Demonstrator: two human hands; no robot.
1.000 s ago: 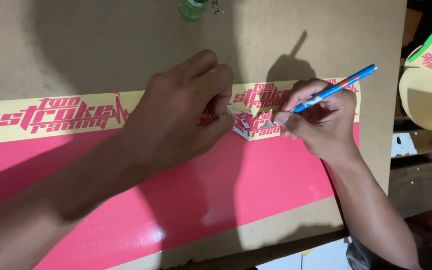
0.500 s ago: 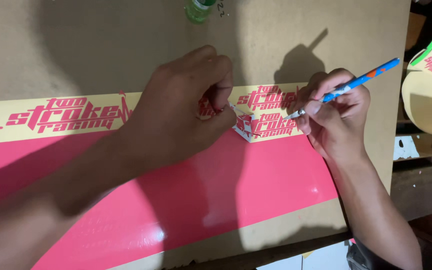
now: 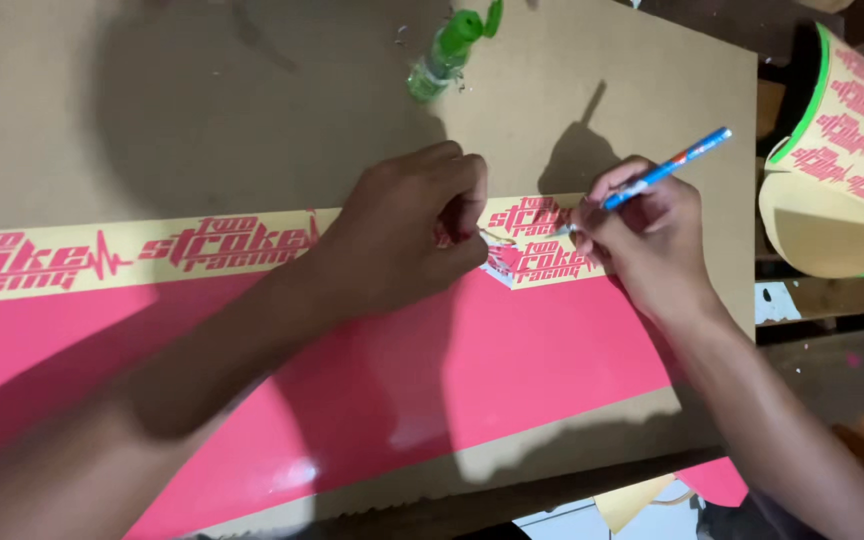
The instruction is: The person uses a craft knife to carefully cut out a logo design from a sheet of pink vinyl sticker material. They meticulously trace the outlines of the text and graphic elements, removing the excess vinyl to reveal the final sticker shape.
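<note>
Since the earlier frame both hands have shifted a little rightward along the strip and the view has swung, so a green-capped bottle (image 3: 444,55) now shows whole near the worktop's (image 3: 202,120) far edge. Seen from the head camera, the left hand (image 3: 407,240) has its grip pinched together on a lifted flap of pink vinyl (image 3: 492,240) at the cream strip (image 3: 152,255) of pink lettering. The right hand (image 3: 642,235) is clamped around a blue pen-shaped cutting tool (image 3: 667,170), its tip touching the strip just beside the pinched flap. A broad pink vinyl sheet (image 3: 512,350) lies below the strip. To the right, well apart, stands a roll of printed cream material (image 3: 842,190) with a green edge.
</note>
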